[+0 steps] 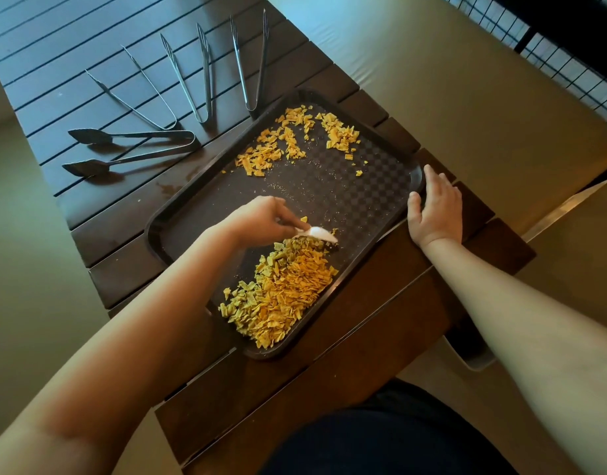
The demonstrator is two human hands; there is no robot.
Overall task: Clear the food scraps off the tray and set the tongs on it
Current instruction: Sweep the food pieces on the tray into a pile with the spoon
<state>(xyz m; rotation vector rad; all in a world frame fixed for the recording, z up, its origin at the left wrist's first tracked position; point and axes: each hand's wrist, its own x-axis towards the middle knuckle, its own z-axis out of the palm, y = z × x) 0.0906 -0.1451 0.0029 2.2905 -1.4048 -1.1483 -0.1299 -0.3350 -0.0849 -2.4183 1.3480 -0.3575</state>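
A dark brown tray (374, 186) lies at an angle on the slatted wooden table. A big heap of yellow and green scraps (285, 293) is gathered at its near edge. Smaller scattered yellow scraps (288, 138) lie along its far edge. My left hand (261, 221) grips a white plastic spoon (321, 233), whose bowl touches the top of the near heap. My right hand (435, 210) rests on the tray's right rim with straight fingers. Several metal tongs (192, 80) lie on the table beyond the tray; the nearest pair (130, 149) has leaf-shaped tips.
The dark table (363, 337) ends just right of the tray, over a pale floor. A white bin (477, 361) shows partly below the table's right edge. A wire grid panel (552, 46) stands at the top right. My dark-clothed lap is at the bottom.
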